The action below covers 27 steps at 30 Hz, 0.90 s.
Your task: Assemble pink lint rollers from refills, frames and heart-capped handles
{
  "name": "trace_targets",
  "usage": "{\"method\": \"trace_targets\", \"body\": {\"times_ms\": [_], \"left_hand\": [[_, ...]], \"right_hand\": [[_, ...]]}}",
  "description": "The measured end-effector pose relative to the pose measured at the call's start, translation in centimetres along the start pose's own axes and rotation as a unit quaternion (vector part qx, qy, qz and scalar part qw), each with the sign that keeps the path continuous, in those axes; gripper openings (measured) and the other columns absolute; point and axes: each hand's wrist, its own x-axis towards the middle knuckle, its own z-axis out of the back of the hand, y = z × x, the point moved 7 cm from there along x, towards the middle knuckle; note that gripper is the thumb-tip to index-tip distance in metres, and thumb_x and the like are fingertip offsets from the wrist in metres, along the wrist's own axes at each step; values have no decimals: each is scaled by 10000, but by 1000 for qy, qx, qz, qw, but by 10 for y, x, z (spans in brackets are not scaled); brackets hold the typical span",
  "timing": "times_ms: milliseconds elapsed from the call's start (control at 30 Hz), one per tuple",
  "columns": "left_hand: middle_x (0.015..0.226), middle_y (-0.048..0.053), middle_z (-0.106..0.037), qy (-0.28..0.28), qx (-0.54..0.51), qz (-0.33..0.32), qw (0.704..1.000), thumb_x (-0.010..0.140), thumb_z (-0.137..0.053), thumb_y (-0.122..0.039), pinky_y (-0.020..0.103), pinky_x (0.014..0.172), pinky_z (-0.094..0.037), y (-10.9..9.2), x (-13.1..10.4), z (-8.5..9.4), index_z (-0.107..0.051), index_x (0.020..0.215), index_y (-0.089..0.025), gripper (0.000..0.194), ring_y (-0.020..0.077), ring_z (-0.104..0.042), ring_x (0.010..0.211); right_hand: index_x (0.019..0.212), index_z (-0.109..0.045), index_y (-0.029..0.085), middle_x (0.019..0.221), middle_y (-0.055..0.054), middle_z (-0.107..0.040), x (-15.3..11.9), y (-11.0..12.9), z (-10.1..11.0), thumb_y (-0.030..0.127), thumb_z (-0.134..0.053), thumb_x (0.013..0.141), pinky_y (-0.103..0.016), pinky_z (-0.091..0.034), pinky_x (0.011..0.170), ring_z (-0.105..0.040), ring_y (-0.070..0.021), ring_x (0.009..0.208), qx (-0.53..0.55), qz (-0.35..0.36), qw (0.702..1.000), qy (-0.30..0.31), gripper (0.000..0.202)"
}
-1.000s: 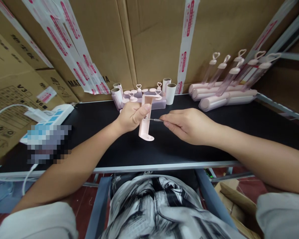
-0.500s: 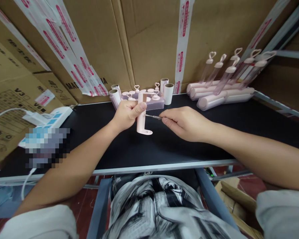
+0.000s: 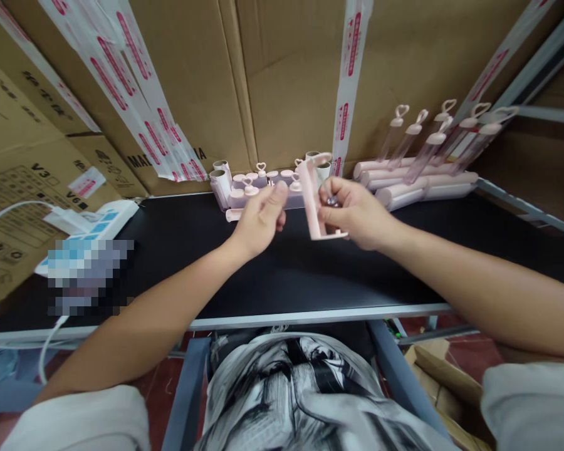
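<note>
Head: R grip [image 3: 357,214] has pink bracket [image 3: 312,210], prob. tool [image 3: 332,201].

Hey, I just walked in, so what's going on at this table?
A person is handling a pink bracket above the black table. The right hand holds it, with something shiny partly hidden in the fingers. The left hand is raised nearby, apart from the bracket; whether it pinches something small, I can't tell. Behind are a lilac tray of pink caps and, to the right, pink cylinders lying down.
</note>
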Motion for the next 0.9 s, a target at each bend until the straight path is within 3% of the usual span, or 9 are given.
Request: {"method": "trace_targets", "body": {"times_ms": [67,100,167,267,333,400,567,700,900], "left_hand": [[662,-32,-586,-44,-47,51,997,1038,-639,-540,240,552,-502,9,6,16,-516,857,-228,381,109,-574,562],[693,-43,-592,-60,-67,72,993,1010,-666,-405,227,558,-509,12,8,22,-499,887,-233,270,101,-584,572],[753,-57,-601,-76,-92,91,989,910,-672,-203,210,575,-524,14,12,31,-470,931,-240,206,89,-604,598],[861,-41,-650,-82,-95,77,989,843,-666,-129,221,621,-574,11,15,35,-463,989,-241,274,90,-658,665],[944,-12,-694,-78,-77,55,992,872,-697,-177,245,683,-615,10,15,34,-474,1035,-237,283,105,-714,745],[1015,16,-731,-66,-55,30,996,907,-739,-263,270,738,-638,11,15,32,-473,1080,-238,318,139,-769,855],[1110,66,-788,-40,-31,-4,999,925,-804,-427,277,748,-634,15,16,32,-466,1103,-243,424,198,-812,1004],[1087,52,-797,-30,-41,-5,999,923,-833,-410,282,816,-630,14,15,30,-473,1094,-241,433,184,-818,983],[925,4,-763,-21,-46,-13,999,921,-858,-394,288,849,-626,12,14,26,-489,1089,-239,434,173,-808,929]], "right_hand": [[838,-527,242,736,21,-574,12,-2,38,485,-853,815,-299,-389,626,-514,-156,664,-152,-20,988,-35,407],[832,-560,231,759,-1,-599,19,-4,59,420,-840,818,-310,-382,645,-533,-172,696,-251,-33,966,-50,338],[814,-586,219,783,-40,-640,30,-13,98,320,-799,830,-331,-366,672,-564,-201,747,-435,-78,895,-59,236],[825,-654,204,815,-84,-692,39,-44,126,260,-763,836,-355,-365,682,-607,-237,779,-571,-176,801,25,123],[833,-689,196,844,-101,-713,40,-63,127,255,-768,831,-362,-383,681,-640,-255,792,-596,-214,770,80,98],[843,-695,194,821,-101,-708,39,-77,121,261,-773,844,-359,-407,659,-657,-256,756,-582,-248,766,111,103],[980,-661,203,749,-60,-681,34,-94,117,267,-678,956,-334,-460,554,-619,-202,555,-506,-316,794,120,71],[953,-653,205,725,-45,-661,42,-98,122,256,-690,954,-332,-444,551,-590,-185,532,-483,-299,816,104,63],[919,-642,208,655,-13,-612,50,-102,127,280,-678,957,-325,-370,557,-537,-167,533,-466,-307,827,60,89]]}}
